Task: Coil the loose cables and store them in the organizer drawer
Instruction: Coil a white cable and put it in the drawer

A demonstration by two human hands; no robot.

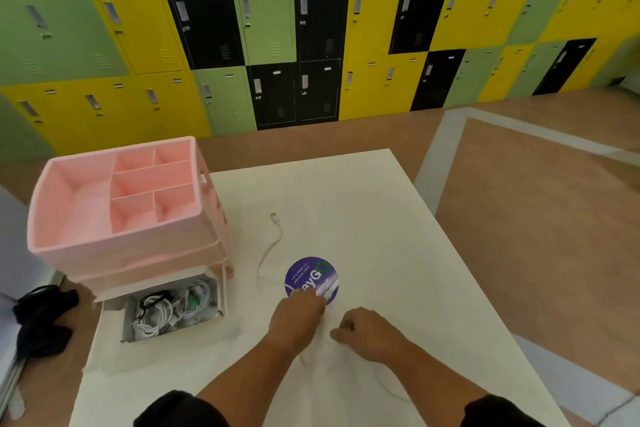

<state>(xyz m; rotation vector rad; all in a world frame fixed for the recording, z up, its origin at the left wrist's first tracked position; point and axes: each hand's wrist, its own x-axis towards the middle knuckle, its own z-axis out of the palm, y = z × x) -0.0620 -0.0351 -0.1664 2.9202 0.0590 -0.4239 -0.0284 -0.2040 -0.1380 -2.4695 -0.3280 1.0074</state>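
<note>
A loose white cable (268, 246) snakes over the white table (363, 218), its USB plug lying at the far end near the pink organizer (121, 204). The cable's near part runs under my hands and loops toward the table's front. My left hand (298, 314) pinches the cable beside a round blue sticker (311, 279). Just right of it, my right hand (367, 329) is closed on the same cable. The organizer's bottom drawer (173, 312) is pulled out at the left and holds several coiled white and black cables.
The organizer's open top tray has several empty compartments. A dark bundle (41, 319) lies on a surface at the far left. Coloured lockers (277, 38) line the wall behind the table. Brown floor surrounds the table on the right.
</note>
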